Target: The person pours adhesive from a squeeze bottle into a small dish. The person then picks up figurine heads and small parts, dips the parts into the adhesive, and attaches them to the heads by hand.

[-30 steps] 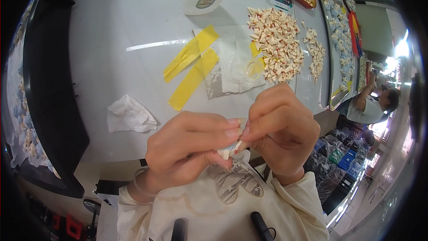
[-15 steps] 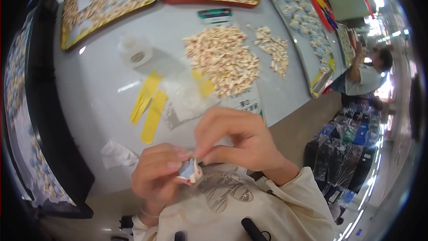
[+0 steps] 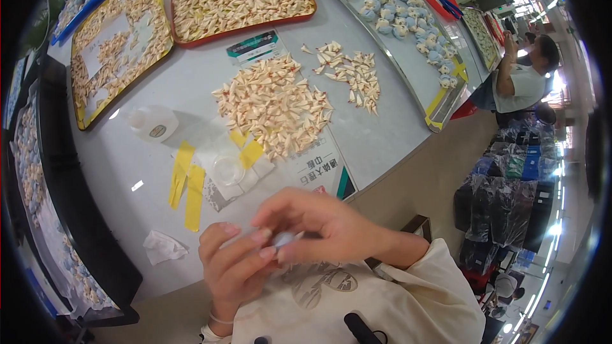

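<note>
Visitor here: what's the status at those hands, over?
Left hand and right hand: together around small pale-blue piece. Piece blurred, grip unclear. Crumpled white tissue off to the left, not blocking.

Left fisheye on the head (wide, edges bowed) looks down close over left hand, right hand and table beyond.

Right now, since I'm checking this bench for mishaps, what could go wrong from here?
The small pale-blue rounded piece might slip: the left hand and right hand seem to have it only at the fingertips, though blur hides the grip.
The loose heap of small cream, pointed, red-marked pieces has no rim around it, so a brush could scatter some.
The clear round, seemingly plastic dish stands close by; a bump might shift it.
</note>
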Demonstrator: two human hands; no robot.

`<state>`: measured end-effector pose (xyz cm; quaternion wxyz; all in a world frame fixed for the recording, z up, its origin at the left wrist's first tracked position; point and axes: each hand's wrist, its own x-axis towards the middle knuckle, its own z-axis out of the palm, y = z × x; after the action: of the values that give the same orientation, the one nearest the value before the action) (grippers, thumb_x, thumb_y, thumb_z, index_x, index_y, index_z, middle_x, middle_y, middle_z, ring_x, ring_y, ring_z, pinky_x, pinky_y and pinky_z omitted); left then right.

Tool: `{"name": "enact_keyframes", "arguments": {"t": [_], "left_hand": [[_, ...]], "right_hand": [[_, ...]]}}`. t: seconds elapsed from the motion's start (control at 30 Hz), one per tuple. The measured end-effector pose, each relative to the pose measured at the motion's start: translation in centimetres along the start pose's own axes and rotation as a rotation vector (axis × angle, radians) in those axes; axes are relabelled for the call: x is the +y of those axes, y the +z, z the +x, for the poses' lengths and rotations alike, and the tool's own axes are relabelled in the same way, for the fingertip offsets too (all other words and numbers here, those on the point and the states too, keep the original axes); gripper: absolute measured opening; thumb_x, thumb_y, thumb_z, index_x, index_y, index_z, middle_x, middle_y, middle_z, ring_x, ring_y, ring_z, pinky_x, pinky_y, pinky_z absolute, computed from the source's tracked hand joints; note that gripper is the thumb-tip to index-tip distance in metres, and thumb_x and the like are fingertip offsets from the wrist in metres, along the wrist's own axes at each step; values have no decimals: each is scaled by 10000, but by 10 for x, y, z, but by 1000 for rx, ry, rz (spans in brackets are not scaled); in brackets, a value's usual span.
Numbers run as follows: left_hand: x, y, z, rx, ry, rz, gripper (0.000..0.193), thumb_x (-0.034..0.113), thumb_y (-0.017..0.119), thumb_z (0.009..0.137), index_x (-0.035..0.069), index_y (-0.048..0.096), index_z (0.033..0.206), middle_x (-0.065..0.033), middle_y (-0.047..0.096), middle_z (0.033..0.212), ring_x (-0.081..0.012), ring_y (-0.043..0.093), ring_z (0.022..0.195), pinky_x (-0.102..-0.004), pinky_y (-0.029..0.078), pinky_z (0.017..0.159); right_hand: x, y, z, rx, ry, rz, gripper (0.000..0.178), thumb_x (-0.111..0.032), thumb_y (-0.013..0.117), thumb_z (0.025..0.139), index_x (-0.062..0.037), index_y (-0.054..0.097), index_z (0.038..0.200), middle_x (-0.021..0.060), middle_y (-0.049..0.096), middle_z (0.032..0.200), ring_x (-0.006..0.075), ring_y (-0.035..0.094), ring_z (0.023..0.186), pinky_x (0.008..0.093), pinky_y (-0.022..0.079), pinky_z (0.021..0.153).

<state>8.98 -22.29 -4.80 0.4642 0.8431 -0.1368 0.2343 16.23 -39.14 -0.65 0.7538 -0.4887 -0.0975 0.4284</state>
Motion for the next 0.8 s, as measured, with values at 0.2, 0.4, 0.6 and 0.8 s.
{"name": "enact_keyframes", "arguments": {"t": [0.2,0.4,0.6,0.8], "left_hand": [[-5,-6,-5,47,-137,-135,272,239,670,760,85,563,958,-107,597,981,-325,523,938,-402,436,808],[1,-6,-3,66,-153,-154,217,113,622,759,51,550,954,-145,590,928,-318,548,892,-405,454,774],[25,-104,-20,309,138,171,191,134,429,908,3,507,1023,-204,533,967,-290,557,823,-377,472,741],[-24,-232,-22,309,-623,844,317,129,411,905,60,452,1212,-132,521,1141,-250,509,1038,-346,378,924]], "right_hand": [[-59,-107,-33,825,-395,-461,218,-192,519,875,17,566,913,80,591,824,104,551,672,228,465,580],[-76,-190,-68,1401,-449,-1069,226,-154,510,881,20,585,1004,86,607,877,105,529,781,194,414,643],[-75,-144,-80,1136,-424,-730,179,-147,504,882,16,562,836,8,535,673,58,471,614,185,367,552],[-48,-124,-42,941,-389,-904,105,-55,491,860,6,546,795,-3,490,634,66,445,570,190,363,536]]}}
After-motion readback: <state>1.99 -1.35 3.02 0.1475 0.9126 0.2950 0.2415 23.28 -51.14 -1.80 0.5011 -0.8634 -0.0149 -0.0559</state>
